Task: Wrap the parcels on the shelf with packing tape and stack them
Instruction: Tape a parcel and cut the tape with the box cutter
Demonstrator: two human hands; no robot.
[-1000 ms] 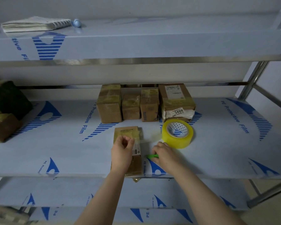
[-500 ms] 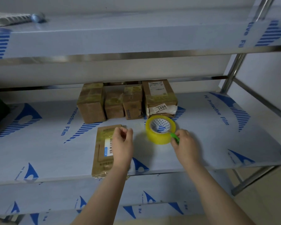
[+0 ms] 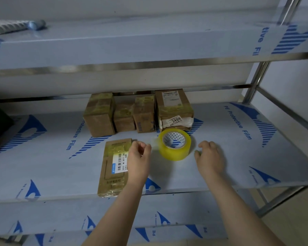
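Head view, left hand (image 3: pixel 138 159): fingers (image 3: pixel 140 145) curled, thumb meeting forefinger; cannot tell whether they pinch anything.
Right hand (image 3: pixel 211 158): fingers (image 3: pixel 200 151) bent, tips down on the film-covered metal shelf (image 3: pixel 238 157); green sliver beneath, grip unclear.
Yellow roll of packing tape (image 3: pixel 174 150): lying flat between the hands, at the left hand's 3 o'clock.
Flat brown taped cardboard parcel (image 3: pixel 114 167): left hand's 9 o'clock, near end at the shelf's front edge.
Taped brown cardboard boxes (image 3: pixel 100 116): row at the roll's 12 o'clock.
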